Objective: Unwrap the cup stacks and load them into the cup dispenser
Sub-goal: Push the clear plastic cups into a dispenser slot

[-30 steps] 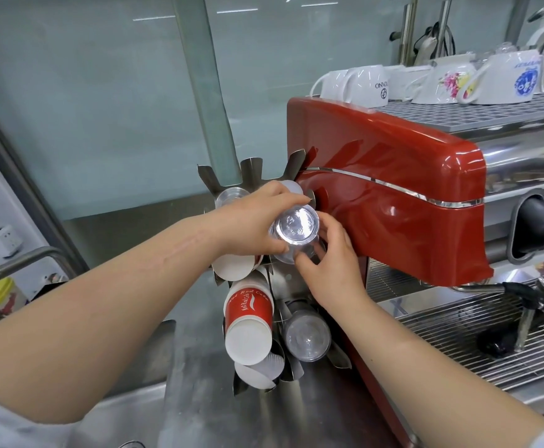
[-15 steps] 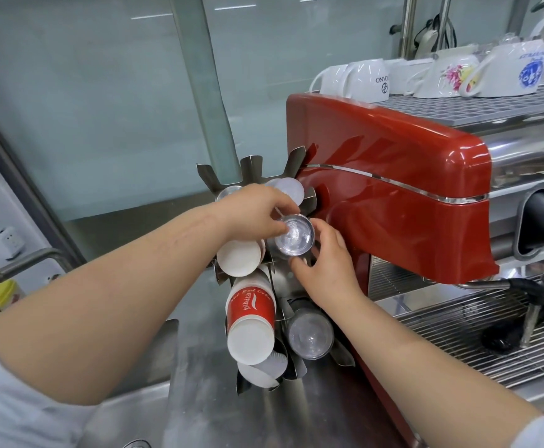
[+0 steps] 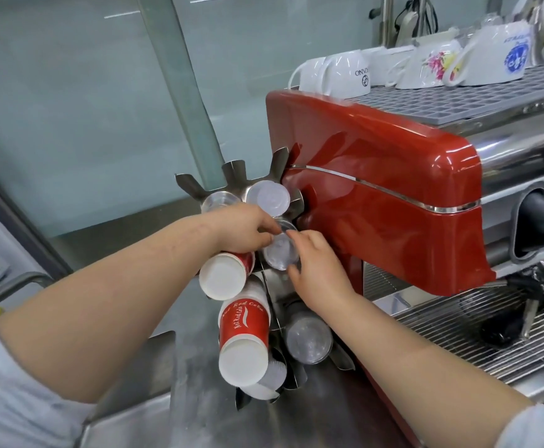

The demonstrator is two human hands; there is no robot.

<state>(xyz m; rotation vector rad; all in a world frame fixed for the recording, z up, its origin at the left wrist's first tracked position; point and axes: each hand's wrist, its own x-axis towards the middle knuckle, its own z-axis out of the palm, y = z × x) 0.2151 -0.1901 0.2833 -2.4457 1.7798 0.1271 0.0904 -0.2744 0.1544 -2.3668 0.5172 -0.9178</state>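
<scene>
A steel cup dispenser [image 3: 231, 176] with slanted slots stands left of the red espresso machine. A clear plastic cup stack [image 3: 279, 253] sits deep in a middle right slot, only its end showing. My left hand [image 3: 244, 227] pinches its upper rim. My right hand [image 3: 315, 270] cups its right and lower edge. Other slots hold a red paper cup stack [image 3: 243, 337], a white-bottomed paper stack [image 3: 223, 278], a frosted cup stack [image 3: 269, 197] and a clear stack [image 3: 307, 339].
The red espresso machine [image 3: 393, 202] presses against the dispenser's right side, with white mugs [image 3: 345, 74] on top and a drip grate [image 3: 458, 331] below. A glass partition [image 3: 70, 92] stands behind. A steel counter [image 3: 199, 412] lies under the dispenser.
The clear cup stack has slid further into its slot, so much less of it sticks out. Both hands followed it inward towards the dispenser.
</scene>
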